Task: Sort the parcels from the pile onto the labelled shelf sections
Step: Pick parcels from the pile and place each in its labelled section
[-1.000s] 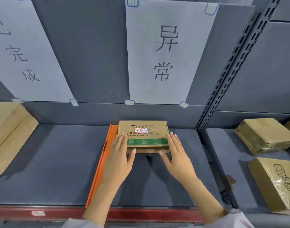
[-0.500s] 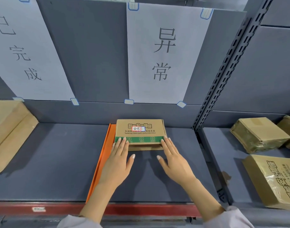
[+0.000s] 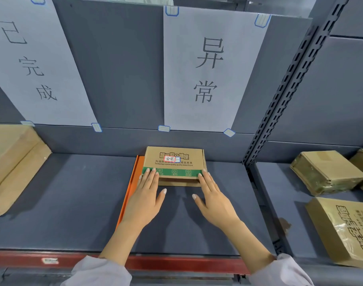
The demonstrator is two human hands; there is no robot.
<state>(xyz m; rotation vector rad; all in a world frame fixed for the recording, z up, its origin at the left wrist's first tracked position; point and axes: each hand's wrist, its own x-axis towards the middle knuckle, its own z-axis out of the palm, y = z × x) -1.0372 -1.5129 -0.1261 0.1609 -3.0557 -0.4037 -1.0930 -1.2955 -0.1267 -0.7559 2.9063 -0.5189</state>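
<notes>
Head view: both hands have slid back since a second ago; left hand (image 3: 144,200) and right hand (image 3: 214,200), fingers straight, touch only the near corners of the parcel (image 3: 174,162), gripping nothing. The parcel lies flat on the shelf (image 3: 73,193) under the 异常 sign (image 3: 207,69), just beside the orange divider (image 3: 129,195); the right-hand bay (image 3: 279,193) holds taped cartons (image 3: 325,172)

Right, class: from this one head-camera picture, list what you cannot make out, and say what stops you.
Head view:
- Small parcel: near corners covered by fingers of the left hand and right hand; green-band print too small.
- Left sign: its left side cut off by the frame edge.
- Left parcel: cut off by the left edge.
- Bottom-right parcel: cut off by the right edge, print incomplete.
</notes>
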